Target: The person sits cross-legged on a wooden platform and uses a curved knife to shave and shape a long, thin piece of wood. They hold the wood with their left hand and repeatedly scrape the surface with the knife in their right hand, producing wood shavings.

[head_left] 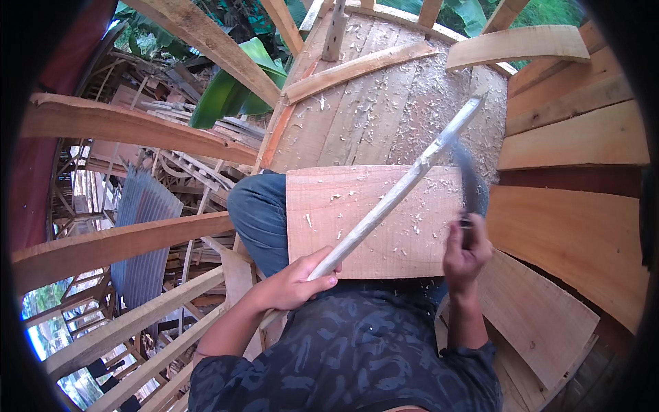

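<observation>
My left hand [307, 280] is wrapped round the lower part of a long, pale, peeled wooden stick [391, 200]. The stick slants up and to the right across a wide wooden board [312, 223] lying on my lap. In my right hand [467, 254] is the dark handle of a knife [469, 180], its curved blade pointing away from me and smeared by motion. The blade's tip comes close to the stick's upper part; whether it touches cannot be made out. Light shavings are scattered over the board.
Ahead, a plank floor [371, 103] is strewn with shavings and holds a loose wood strip [357, 72]. Wide planks [570, 240] line my right side. Timber rails [123, 127] cross on the left, with a corrugated metal sheet [141, 237] and scrap wood beyond them.
</observation>
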Action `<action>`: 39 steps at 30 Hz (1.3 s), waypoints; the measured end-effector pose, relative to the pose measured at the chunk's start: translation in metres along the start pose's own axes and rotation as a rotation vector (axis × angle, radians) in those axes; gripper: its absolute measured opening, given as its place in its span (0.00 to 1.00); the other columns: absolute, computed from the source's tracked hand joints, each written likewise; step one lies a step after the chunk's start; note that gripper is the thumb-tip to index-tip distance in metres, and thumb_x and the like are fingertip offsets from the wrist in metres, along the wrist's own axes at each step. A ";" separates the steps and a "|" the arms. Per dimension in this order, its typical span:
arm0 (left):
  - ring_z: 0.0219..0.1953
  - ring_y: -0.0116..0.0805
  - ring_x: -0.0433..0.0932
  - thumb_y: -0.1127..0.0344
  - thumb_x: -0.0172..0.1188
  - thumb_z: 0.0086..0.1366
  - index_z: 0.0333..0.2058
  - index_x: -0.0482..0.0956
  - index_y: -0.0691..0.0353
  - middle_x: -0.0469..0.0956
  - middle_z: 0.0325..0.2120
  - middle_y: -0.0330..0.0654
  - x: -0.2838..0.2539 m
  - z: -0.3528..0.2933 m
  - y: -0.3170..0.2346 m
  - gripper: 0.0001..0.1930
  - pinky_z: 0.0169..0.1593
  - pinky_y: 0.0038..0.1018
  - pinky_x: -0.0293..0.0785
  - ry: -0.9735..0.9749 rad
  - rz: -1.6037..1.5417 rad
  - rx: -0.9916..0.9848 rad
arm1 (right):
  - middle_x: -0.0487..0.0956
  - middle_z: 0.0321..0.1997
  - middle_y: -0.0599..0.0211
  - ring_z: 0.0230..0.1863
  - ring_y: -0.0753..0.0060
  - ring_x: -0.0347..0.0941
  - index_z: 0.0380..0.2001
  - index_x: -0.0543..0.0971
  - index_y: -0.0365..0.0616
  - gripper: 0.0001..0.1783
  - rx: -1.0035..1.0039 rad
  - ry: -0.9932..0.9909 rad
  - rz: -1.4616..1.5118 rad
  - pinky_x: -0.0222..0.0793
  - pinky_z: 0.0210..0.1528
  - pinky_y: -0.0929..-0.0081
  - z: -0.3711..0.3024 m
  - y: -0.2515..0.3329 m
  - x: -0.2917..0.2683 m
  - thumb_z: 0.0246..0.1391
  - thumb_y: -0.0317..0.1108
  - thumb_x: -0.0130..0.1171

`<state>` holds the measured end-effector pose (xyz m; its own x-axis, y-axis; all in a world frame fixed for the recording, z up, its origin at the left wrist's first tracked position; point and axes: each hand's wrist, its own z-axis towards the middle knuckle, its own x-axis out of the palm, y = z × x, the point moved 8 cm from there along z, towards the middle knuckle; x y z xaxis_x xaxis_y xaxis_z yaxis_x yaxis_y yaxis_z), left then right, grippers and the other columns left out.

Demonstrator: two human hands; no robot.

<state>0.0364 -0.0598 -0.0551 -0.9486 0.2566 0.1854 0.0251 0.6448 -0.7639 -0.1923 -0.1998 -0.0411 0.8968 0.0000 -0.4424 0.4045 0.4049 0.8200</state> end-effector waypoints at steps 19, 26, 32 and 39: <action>0.25 0.20 0.62 0.59 0.52 0.64 0.42 0.65 0.62 0.63 0.26 0.34 0.011 0.001 0.014 0.14 0.28 0.19 0.62 0.039 -0.018 0.045 | 0.66 0.13 0.75 0.08 0.89 0.55 0.38 0.73 0.34 0.11 0.650 0.435 0.699 0.48 0.09 0.87 -0.013 -0.012 0.030 0.60 0.32 0.50; 0.26 0.23 0.64 0.59 0.52 0.63 0.41 0.65 0.63 0.64 0.25 0.36 0.015 -0.005 0.027 0.14 0.29 0.22 0.64 0.044 -0.208 -0.055 | 0.65 0.13 0.76 0.10 0.89 0.57 0.35 0.73 0.36 0.07 0.524 -0.087 0.776 0.51 0.11 0.86 0.007 -0.015 -0.011 0.59 0.31 0.52; 0.32 0.31 0.67 0.61 0.52 0.62 0.40 0.66 0.65 0.68 0.27 0.41 0.007 -0.002 0.013 0.13 0.39 0.27 0.64 -0.061 0.109 0.106 | 0.65 0.13 0.78 0.10 0.89 0.56 0.41 0.74 0.32 0.10 0.677 0.754 0.743 0.49 0.11 0.87 -0.023 0.000 0.040 0.57 0.27 0.52; 0.30 0.22 0.64 0.60 0.53 0.62 0.43 0.66 0.64 0.65 0.28 0.36 0.005 -0.001 -0.003 0.16 0.35 0.21 0.63 -0.056 0.101 0.084 | 0.67 0.17 0.76 0.12 0.89 0.57 0.40 0.73 0.35 0.08 0.433 0.047 0.535 0.49 0.11 0.88 0.000 -0.018 0.005 0.59 0.27 0.50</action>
<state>0.0319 -0.0602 -0.0514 -0.9587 0.2751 0.0717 0.0972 0.5544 -0.8266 -0.1955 -0.2066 -0.0580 0.9883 0.1417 0.0563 -0.0477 -0.0633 0.9969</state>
